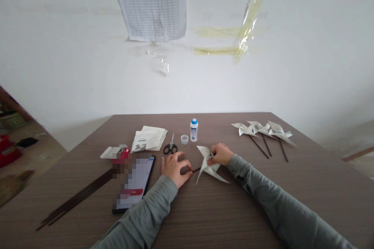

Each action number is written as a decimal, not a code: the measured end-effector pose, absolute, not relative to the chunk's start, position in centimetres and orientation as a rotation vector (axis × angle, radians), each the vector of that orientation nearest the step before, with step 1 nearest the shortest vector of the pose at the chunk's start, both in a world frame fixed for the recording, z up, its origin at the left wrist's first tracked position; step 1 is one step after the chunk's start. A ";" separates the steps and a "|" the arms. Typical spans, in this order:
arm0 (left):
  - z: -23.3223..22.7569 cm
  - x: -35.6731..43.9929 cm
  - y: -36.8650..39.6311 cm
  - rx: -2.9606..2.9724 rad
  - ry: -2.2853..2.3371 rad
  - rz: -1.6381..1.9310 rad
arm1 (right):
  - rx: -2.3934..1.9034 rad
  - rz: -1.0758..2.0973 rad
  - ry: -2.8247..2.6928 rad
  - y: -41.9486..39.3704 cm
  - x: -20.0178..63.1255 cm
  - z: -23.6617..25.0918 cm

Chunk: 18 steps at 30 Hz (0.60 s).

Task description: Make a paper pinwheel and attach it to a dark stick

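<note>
A paper pinwheel (209, 169), folded from printed sheet, lies in front of me at the middle of the table. My right hand (221, 154) is closed on its centre from the right side, fingertips pressed against the paper. A thin dark stick (196, 169) runs out from the pinwheel to the left. The thumb and index finger of my left hand (176, 169) pinch that stick near its end; the other fingers are bent above the table. Just beyond my left hand lie scissors (170, 147) with black handles. What joins stick and paper is hidden by my right fingers.
Several finished-looking pinwheels (279, 132) on sticks lie at the back right. A glue bottle (194, 130) and small clear cup (184, 139) stand at the back. Paper squares (148, 139), a small open box (120, 153), dark sticks (82, 193) and a phone (136, 182) lie left.
</note>
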<state>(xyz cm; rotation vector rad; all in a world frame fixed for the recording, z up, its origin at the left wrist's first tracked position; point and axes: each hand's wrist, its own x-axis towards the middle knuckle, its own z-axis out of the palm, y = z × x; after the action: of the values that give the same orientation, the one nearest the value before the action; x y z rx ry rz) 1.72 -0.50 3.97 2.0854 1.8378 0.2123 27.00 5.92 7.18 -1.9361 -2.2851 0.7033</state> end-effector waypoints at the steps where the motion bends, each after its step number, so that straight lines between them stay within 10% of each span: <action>1: 3.9 1.8 -0.5 2.082 1.838 0.209 | -1.962 0.683 -2.285 6.0 26.9 7.1; 18: 0.9 2.0 0.6 2.112 1.907 0.228 | -2.035 0.591 -2.273 7.0 26.8 5.8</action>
<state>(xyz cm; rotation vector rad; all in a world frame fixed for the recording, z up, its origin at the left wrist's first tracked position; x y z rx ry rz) 1.96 0.56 0.87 2.1116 1.9069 0.2278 26.82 6.98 5.76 -2.0351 -2.2732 0.5907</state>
